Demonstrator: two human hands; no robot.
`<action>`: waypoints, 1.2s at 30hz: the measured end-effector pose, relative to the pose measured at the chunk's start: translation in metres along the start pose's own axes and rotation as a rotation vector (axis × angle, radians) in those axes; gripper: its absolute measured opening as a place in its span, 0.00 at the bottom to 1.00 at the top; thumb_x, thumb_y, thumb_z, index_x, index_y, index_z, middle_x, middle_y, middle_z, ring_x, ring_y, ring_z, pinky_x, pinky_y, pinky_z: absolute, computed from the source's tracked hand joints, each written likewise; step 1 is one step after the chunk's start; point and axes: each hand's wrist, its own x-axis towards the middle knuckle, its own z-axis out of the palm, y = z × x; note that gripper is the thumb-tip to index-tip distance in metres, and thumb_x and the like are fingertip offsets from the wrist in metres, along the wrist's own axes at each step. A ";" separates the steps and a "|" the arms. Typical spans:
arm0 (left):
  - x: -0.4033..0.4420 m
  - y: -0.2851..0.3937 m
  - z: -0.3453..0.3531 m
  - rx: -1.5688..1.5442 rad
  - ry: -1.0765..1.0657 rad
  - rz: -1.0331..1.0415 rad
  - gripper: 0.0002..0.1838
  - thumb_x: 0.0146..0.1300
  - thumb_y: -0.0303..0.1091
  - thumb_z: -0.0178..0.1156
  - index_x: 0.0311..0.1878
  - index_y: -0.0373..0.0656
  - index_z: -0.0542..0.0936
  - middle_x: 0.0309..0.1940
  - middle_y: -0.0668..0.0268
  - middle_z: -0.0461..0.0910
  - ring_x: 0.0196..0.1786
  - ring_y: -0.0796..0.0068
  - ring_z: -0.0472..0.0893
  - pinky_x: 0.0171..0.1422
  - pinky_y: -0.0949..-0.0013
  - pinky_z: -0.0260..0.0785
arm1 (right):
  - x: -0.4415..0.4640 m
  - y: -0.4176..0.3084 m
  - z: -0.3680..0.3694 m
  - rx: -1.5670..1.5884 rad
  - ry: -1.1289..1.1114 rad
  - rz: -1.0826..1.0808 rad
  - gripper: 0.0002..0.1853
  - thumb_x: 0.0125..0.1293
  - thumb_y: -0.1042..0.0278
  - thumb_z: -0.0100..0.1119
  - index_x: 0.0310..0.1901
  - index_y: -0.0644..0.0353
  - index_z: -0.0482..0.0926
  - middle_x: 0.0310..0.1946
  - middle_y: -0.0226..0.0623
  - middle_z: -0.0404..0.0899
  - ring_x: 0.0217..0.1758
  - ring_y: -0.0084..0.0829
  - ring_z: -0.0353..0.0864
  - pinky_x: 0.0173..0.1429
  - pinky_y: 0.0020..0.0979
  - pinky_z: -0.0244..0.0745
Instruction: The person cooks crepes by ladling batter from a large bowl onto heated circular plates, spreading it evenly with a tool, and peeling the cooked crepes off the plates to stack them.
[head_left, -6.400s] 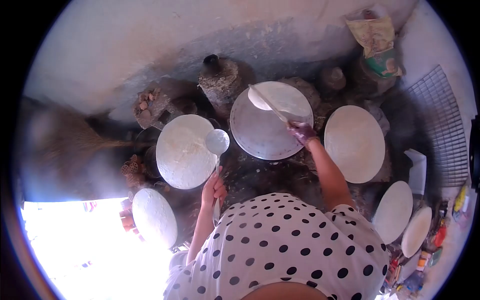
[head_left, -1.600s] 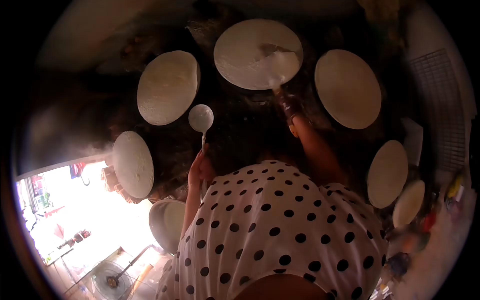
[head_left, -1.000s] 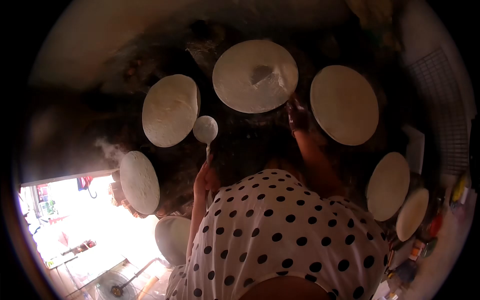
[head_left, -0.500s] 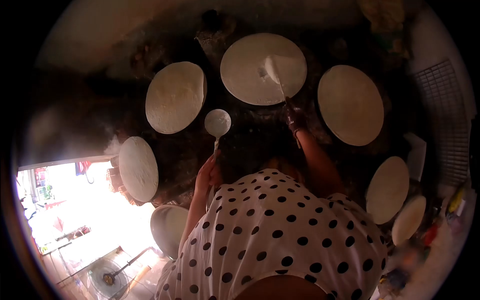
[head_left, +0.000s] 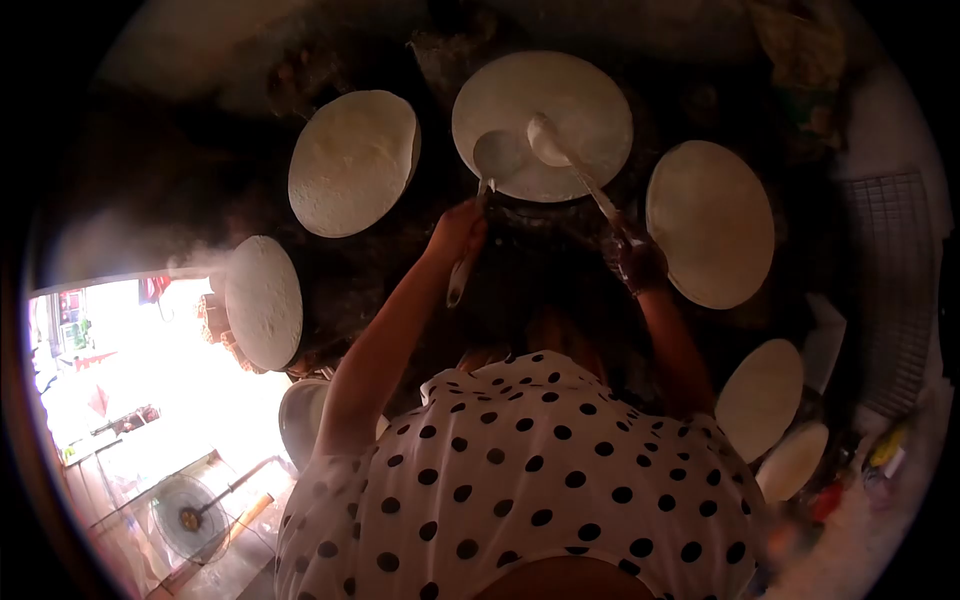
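Where the far middle pan [head_left: 595,105] wears a pale coat, you seem to be spreading batter: your right hand [head_left: 642,264] is closed round the paddle [head_left: 545,140], its head over the pan's middle. Your left hand [head_left: 460,232] grips the ladle [head_left: 499,155] above the near left edge; contact is unclear. The next stroke probably calls for light, even pressure, ladle kept clear. Beyond, more round pans stand left [head_left: 355,165] and right [head_left: 710,225].

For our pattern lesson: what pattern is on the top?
The top is whitish with black polka dots, best seen in the head view.
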 end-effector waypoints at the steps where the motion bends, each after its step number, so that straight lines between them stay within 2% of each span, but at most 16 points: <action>1: 0.015 0.002 0.000 0.025 -0.015 0.039 0.10 0.71 0.42 0.47 0.41 0.47 0.72 0.17 0.75 0.62 0.15 0.83 0.61 0.17 0.75 0.55 | -0.010 -0.006 0.000 0.028 0.130 0.085 0.22 0.66 0.55 0.50 0.60 0.47 0.73 0.56 0.43 0.75 0.56 0.43 0.75 0.58 0.40 0.71; 5: 0.054 -0.005 0.026 -0.076 0.028 0.143 0.08 0.69 0.38 0.47 0.38 0.44 0.70 0.19 0.71 0.66 0.19 0.80 0.65 0.22 0.73 0.59 | -0.003 -0.025 0.076 -0.160 0.429 0.229 0.19 0.66 0.58 0.51 0.57 0.51 0.75 0.52 0.42 0.78 0.50 0.43 0.79 0.50 0.41 0.74; 8: 0.049 -0.004 0.056 -0.113 0.098 0.193 0.07 0.67 0.35 0.48 0.37 0.43 0.70 0.20 0.68 0.67 0.21 0.78 0.67 0.24 0.72 0.60 | 0.015 -0.065 0.104 -0.064 0.067 0.312 0.17 0.67 0.57 0.51 0.54 0.52 0.77 0.46 0.40 0.81 0.40 0.42 0.82 0.41 0.39 0.75; 10: 0.048 -0.005 0.061 -0.066 0.055 0.342 0.05 0.67 0.31 0.47 0.36 0.41 0.70 0.19 0.70 0.64 0.20 0.78 0.66 0.25 0.72 0.61 | 0.024 -0.089 0.069 1.022 -0.255 0.720 0.15 0.68 0.54 0.52 0.49 0.52 0.79 0.39 0.36 0.83 0.30 0.36 0.81 0.33 0.36 0.74; 11: 0.027 0.011 0.053 -0.634 -0.006 0.042 0.08 0.69 0.30 0.44 0.44 0.38 0.71 0.18 0.74 0.61 0.19 0.81 0.64 0.22 0.73 0.58 | 0.027 -0.081 0.065 1.024 -0.242 0.721 0.15 0.68 0.54 0.52 0.49 0.52 0.79 0.39 0.36 0.83 0.30 0.36 0.81 0.33 0.36 0.74; 14: -0.073 0.056 0.043 -0.539 -0.147 0.104 0.18 0.73 0.36 0.43 0.63 0.45 0.66 0.16 0.78 0.55 0.11 0.87 0.55 0.15 0.80 0.50 | 0.043 -0.034 0.053 1.272 0.181 0.487 0.20 0.69 0.52 0.52 0.51 0.59 0.79 0.30 0.31 0.78 0.27 0.25 0.72 0.34 0.31 0.71; 16: -0.097 0.063 0.039 -0.421 -0.113 0.171 0.19 0.74 0.36 0.42 0.66 0.46 0.65 0.16 0.78 0.56 0.11 0.88 0.56 0.15 0.81 0.50 | 0.037 -0.066 0.006 0.729 0.231 0.503 0.23 0.69 0.50 0.52 0.48 0.65 0.80 0.27 0.30 0.78 0.28 0.20 0.67 0.35 0.28 0.69; 19: -0.101 0.071 0.020 -0.370 -0.162 0.126 0.21 0.74 0.37 0.43 0.67 0.44 0.63 0.16 0.78 0.56 0.11 0.89 0.56 0.14 0.82 0.50 | 0.061 0.002 0.109 0.798 -0.015 0.504 0.25 0.68 0.46 0.52 0.49 0.63 0.80 0.25 0.33 0.78 0.27 0.23 0.67 0.37 0.31 0.69; 21: -0.121 0.070 0.018 -0.338 -0.190 0.077 0.22 0.73 0.37 0.44 0.67 0.43 0.62 0.16 0.78 0.56 0.11 0.89 0.56 0.14 0.82 0.51 | 0.042 -0.041 0.076 -0.009 0.186 -0.085 0.23 0.68 0.46 0.52 0.47 0.59 0.82 0.26 0.37 0.80 0.27 0.26 0.72 0.37 0.31 0.70; 23: -0.161 0.063 0.020 -0.407 -0.233 0.269 0.23 0.73 0.37 0.43 0.68 0.41 0.61 0.15 0.78 0.56 0.10 0.89 0.55 0.13 0.82 0.51 | 0.047 -0.034 0.077 0.282 0.030 0.201 0.23 0.69 0.45 0.49 0.51 0.55 0.81 0.31 0.43 0.82 0.32 0.33 0.79 0.40 0.33 0.72; 25: -0.174 0.045 -0.004 -0.359 -0.134 0.253 0.23 0.73 0.38 0.44 0.68 0.42 0.62 0.15 0.77 0.56 0.10 0.87 0.55 0.13 0.81 0.50 | 0.042 -0.031 0.079 0.607 0.292 0.373 0.23 0.69 0.49 0.48 0.60 0.51 0.74 0.36 0.49 0.82 0.37 0.43 0.81 0.45 0.38 0.74; 27: -0.178 0.005 -0.042 -0.327 -0.036 0.230 0.23 0.72 0.38 0.46 0.67 0.42 0.63 0.15 0.76 0.57 0.10 0.86 0.55 0.12 0.79 0.50 | 0.025 -0.030 0.088 0.307 -0.049 0.634 0.21 0.69 0.54 0.49 0.59 0.52 0.75 0.38 0.49 0.82 0.40 0.44 0.82 0.47 0.39 0.75; 29: -0.156 -0.042 -0.090 -0.418 0.001 0.061 0.22 0.72 0.38 0.46 0.66 0.42 0.64 0.15 0.76 0.57 0.10 0.84 0.56 0.12 0.78 0.50 | -0.003 -0.024 0.118 -0.005 0.139 -0.074 0.22 0.68 0.53 0.49 0.59 0.55 0.75 0.41 0.50 0.82 0.43 0.46 0.82 0.48 0.40 0.76; 31: -0.141 -0.081 -0.111 -0.431 0.000 0.029 0.23 0.71 0.39 0.47 0.67 0.44 0.64 0.15 0.76 0.57 0.11 0.83 0.57 0.14 0.78 0.52 | -0.016 -0.036 0.118 0.022 0.003 0.090 0.24 0.68 0.52 0.50 0.57 0.60 0.75 0.42 0.51 0.82 0.44 0.47 0.82 0.48 0.42 0.75; 33: -0.123 -0.108 -0.121 -0.376 0.045 -0.123 0.14 0.71 0.41 0.48 0.54 0.47 0.73 0.15 0.76 0.58 0.13 0.83 0.58 0.15 0.77 0.52 | -0.027 -0.031 0.140 0.341 0.234 0.629 0.23 0.69 0.52 0.48 0.56 0.60 0.75 0.40 0.51 0.82 0.43 0.48 0.82 0.46 0.42 0.75; 36: -0.070 -0.118 -0.118 -0.184 0.056 -0.166 0.12 0.69 0.43 0.50 0.30 0.51 0.69 0.14 0.75 0.61 0.14 0.83 0.60 0.17 0.76 0.52 | -0.068 -0.087 0.129 0.179 0.159 0.338 0.22 0.70 0.54 0.47 0.56 0.61 0.76 0.47 0.51 0.80 0.47 0.43 0.81 0.45 0.38 0.76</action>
